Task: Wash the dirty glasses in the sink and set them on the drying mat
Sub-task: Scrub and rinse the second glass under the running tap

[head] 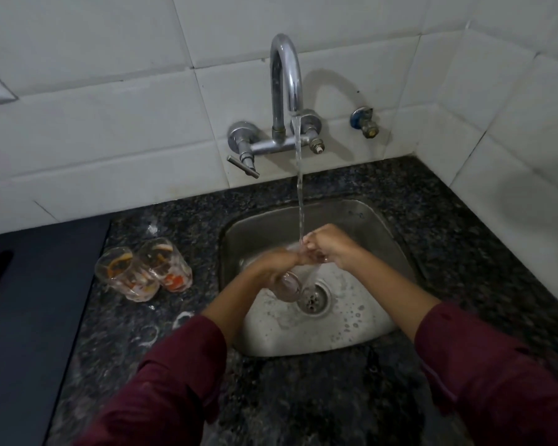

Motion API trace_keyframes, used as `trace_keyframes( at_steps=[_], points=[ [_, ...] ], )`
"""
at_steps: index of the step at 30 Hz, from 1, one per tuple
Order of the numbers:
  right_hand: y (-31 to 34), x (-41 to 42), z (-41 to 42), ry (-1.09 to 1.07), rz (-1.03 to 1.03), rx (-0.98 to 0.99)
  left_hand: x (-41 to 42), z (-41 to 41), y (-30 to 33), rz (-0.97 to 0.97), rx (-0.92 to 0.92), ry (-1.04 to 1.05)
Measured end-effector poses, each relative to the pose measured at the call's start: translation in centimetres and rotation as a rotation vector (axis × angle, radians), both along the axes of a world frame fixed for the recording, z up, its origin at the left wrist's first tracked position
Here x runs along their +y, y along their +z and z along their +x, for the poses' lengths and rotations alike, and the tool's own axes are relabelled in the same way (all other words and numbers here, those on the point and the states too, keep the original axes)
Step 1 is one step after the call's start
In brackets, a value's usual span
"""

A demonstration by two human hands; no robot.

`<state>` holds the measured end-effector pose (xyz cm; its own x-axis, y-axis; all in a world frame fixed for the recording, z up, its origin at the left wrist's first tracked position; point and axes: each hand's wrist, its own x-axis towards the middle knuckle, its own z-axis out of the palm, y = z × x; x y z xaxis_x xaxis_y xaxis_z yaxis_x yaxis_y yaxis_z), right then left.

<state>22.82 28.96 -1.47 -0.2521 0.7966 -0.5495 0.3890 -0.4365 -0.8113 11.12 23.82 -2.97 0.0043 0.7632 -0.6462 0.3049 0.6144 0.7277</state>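
Clear glass (289,284) tilts under the tap stream (300,194), gripped by the left hand (279,263); right hand (331,249) rubs its rim. Rinsing; next needs carrying left to the dark mat (29,300).

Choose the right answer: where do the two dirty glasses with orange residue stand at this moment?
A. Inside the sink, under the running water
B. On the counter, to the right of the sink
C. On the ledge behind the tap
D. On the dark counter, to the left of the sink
D. The two dirty glasses stand side by side on the dark counter, left of the sink, while the hands rinse another glass under the tap's stream.
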Motion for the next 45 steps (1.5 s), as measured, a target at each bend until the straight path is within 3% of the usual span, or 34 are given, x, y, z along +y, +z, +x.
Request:
trace_keyframes(
  at_steps=[4, 10, 14, 18, 22, 24, 27, 28, 30, 32, 35, 37, 38, 39, 42, 43, 45],
  points=[
    [-0.9, -1.4, 1.2, -0.034, -0.089, 0.056, -1.2, -1.2, -0.8, -0.357, -0.321, 0.227],
    [-1.8, -3.4, 1.8, -0.066, -0.119, 0.125, -2.6, -1.6, -0.6, -0.356, -0.438, 0.336],
    [-1.5, -4.4, 1.1, -0.075, -0.115, 0.234, -1.5, -1.3, -1.2, -0.100, -0.411, 0.460],
    [-1.6, -4.5, 0.4, 0.110, 0.065, 0.229, 0.1, -0.1, -0.9, 0.262, -0.489, 0.611],
    [-0.8, -3.4, -0.4, 0.233, 0.487, -0.019, 1.1, 0.9, 0.9, 0.382, -0.587, 0.626],
    [-0.3, -3.0, -0.4, 0.270, 0.612, -0.117, 1.7, 1.0, 1.4, 0.461, -0.434, 0.572],
    [0.2, -3.6, -0.2, 0.357, 0.838, -0.441, 2.4, 0.7, 1.7, 0.676, 0.000, 0.437],
    [0.3, -3.9, -0.3, 0.371, 0.921, -0.539, 2.5, 0.7, 1.8, 0.708, 0.053, 0.413],
    [0.6, -4.1, -0.4, 0.378, 0.956, -0.559, 2.3, 0.8, 2.6, 0.665, -0.109, 0.468],
    [0.9, -3.4, -0.3, 0.380, 0.796, -0.372, 2.0, 0.6, 2.9, 0.645, -0.313, 0.499],
    [2.2, -2.2, 0.6, 0.289, 0.299, 0.241, 1.7, -0.4, 2.1, 0.670, -0.540, 0.462],
    [3.0, -2.0, 1.3, 0.255, 0.017, 0.492, 1.4, -0.7, 1.9, 0.644, -0.649, 0.478],
    [3.3, -2.1, 1.4, 0.256, -0.015, 0.463, 1.4, -0.7, 1.8, 0.627, -0.618, 0.465],
    [3.5, -2.4, 1.2, 0.264, 0.046, 0.315, 1.6, -0.6, 1.8, 0.615, -0.520, 0.439],
    [2.7, -2.6, 0.2, 0.440, 0.580, -0.526, 1.8, 0.3, 2.2, 0.619, -0.238, 0.361],
    [2.2, -2.6, 0.0, 0.460, 0.670, -0.611, 1.8, 0.5, 2.3, 0.610, -0.266, 0.384],
    [1.7, -2.2, 0.3, 0.475, 0.617, -0.374, 2.0, 0.0, 1.8, 0.575, -0.425, 0.444]
  ],
)
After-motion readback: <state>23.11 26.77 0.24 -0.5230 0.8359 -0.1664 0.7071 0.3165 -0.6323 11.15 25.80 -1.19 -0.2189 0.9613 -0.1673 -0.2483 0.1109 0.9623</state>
